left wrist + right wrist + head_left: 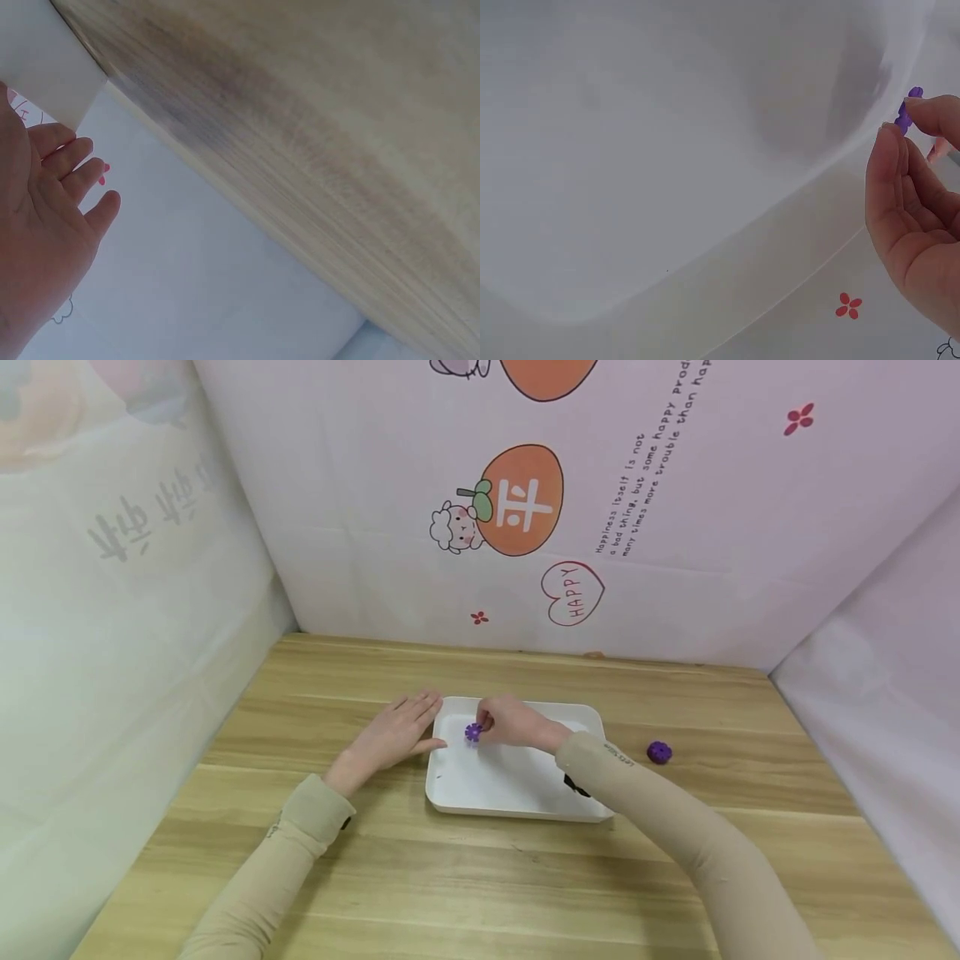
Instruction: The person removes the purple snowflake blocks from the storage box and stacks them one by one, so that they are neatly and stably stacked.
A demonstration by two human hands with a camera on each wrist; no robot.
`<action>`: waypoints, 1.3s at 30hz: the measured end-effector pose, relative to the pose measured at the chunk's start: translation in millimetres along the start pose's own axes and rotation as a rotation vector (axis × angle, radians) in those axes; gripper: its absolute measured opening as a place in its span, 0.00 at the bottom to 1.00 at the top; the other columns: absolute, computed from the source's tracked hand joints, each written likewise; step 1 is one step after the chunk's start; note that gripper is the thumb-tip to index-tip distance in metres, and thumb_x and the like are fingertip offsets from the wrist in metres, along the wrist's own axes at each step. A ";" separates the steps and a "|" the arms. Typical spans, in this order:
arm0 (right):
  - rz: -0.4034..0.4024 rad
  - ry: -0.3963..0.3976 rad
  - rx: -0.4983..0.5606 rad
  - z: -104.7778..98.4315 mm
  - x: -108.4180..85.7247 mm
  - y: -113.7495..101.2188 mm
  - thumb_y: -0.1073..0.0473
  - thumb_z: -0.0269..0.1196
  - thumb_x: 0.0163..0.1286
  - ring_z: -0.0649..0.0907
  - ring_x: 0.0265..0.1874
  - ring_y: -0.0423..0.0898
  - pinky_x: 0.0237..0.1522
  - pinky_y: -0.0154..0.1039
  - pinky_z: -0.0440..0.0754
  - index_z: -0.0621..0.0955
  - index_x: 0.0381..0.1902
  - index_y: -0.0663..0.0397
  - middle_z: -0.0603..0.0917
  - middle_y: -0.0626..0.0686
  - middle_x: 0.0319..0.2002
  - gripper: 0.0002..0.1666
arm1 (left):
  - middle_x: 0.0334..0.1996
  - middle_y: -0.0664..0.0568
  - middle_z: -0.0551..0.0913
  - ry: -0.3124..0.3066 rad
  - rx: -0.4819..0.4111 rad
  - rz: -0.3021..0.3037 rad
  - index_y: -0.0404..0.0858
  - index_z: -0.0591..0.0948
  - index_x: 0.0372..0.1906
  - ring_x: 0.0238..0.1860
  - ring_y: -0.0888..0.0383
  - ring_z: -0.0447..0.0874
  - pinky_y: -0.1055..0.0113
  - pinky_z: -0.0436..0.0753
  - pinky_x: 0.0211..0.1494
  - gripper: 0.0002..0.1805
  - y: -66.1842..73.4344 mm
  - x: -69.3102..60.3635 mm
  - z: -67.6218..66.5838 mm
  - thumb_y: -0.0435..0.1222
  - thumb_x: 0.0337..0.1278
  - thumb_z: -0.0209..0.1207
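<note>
Between thumb and fingertips, my right hand [513,722] pinches a purple snowflake-shaped plastic disc [472,732] over the left part of a white tray [517,815]. The right wrist view shows the disc [906,112] edge-on between thumb and fingers. My left hand [396,731] rests at the tray's left rim, its fingers extended and thumb reaching the edge. In the left wrist view the left hand [52,187] touches the tray's white side [56,64], fingers slightly bent. A second purple piece [659,752], maybe several discs stacked, lies on the table right of the tray.
The wooden table [450,885] extends around the tray. A white printed sheet [375,527] with orange fruit drawings and lettering stands behind it. White cloth walls [135,635] close off the left and right sides.
</note>
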State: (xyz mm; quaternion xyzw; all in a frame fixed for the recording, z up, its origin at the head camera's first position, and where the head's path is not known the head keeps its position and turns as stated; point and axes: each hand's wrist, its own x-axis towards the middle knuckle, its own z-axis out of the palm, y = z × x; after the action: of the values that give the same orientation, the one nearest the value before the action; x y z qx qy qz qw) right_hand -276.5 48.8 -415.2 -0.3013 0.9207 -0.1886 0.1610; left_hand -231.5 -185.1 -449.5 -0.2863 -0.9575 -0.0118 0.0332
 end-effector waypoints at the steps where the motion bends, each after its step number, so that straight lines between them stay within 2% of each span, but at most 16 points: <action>1: 0.001 0.006 0.002 -2.7 -2.8 1.6 0.62 0.70 0.64 0.79 0.34 0.43 0.43 0.35 0.84 0.83 0.42 0.59 0.86 0.53 0.37 0.10 | 0.77 0.41 0.60 0.001 0.000 0.001 0.33 0.60 0.76 0.78 0.45 0.59 0.47 0.62 0.79 0.44 0.1 0.2 0.0 0.61 0.69 0.47; 10: 0.016 0.060 -0.012 -22.6 -31.0 28.7 0.63 0.70 0.61 0.81 0.34 0.44 0.40 0.36 0.85 0.84 0.39 0.61 0.87 0.55 0.36 0.10 | 0.77 0.41 0.61 -0.002 0.003 0.011 0.33 0.60 0.76 0.78 0.45 0.58 0.48 0.62 0.80 0.44 -0.3 0.6 0.9 0.61 0.69 0.47; 17: 0.024 0.114 -0.026 -31.6 -53.6 53.6 0.64 0.70 0.59 0.83 0.32 0.44 0.35 0.35 0.84 0.83 0.36 0.62 0.87 0.55 0.34 0.08 | 0.77 0.41 0.61 -0.001 -0.005 0.012 0.32 0.60 0.76 0.78 0.45 0.58 0.47 0.62 0.80 0.44 0.2 0.0 0.8 0.60 0.69 0.48; 26: 0.028 0.194 -0.005 -39.5 -76.6 79.7 0.66 0.70 0.58 0.84 0.32 0.45 0.35 0.36 0.86 0.84 0.35 0.64 0.88 0.57 0.33 0.07 | 0.77 0.41 0.61 0.002 -0.005 0.015 0.32 0.60 0.75 0.78 0.44 0.58 0.46 0.63 0.79 0.44 0.2 -0.3 -0.3 0.60 0.69 0.48; 35: 0.112 0.228 0.038 -49.7 -100.0 97.6 0.67 0.69 0.60 0.84 0.33 0.46 0.36 0.37 0.85 0.83 0.36 0.64 0.87 0.58 0.34 0.07 | 0.76 0.41 0.63 0.017 -0.001 0.023 0.32 0.61 0.75 0.77 0.44 0.60 0.45 0.64 0.78 0.44 -1.1 -0.4 -1.1 0.60 0.69 0.49; 39: 0.110 0.262 0.035 -51.1 -108.8 109.4 0.67 0.69 0.59 0.84 0.32 0.46 0.35 0.36 0.83 0.83 0.35 0.64 0.87 0.58 0.32 0.07 | 0.76 0.41 0.62 0.015 -0.004 0.023 0.32 0.61 0.75 0.77 0.45 0.59 0.45 0.64 0.78 0.44 -1.5 -0.3 -1.0 0.60 0.69 0.49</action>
State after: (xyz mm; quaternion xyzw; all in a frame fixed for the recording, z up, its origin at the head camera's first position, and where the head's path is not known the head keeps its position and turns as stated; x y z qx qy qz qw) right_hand -268.1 210.2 -399.1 -0.2201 0.9456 -0.2330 0.0549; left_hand -232.1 -186.6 -448.4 -0.2975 -0.9538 -0.0154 0.0398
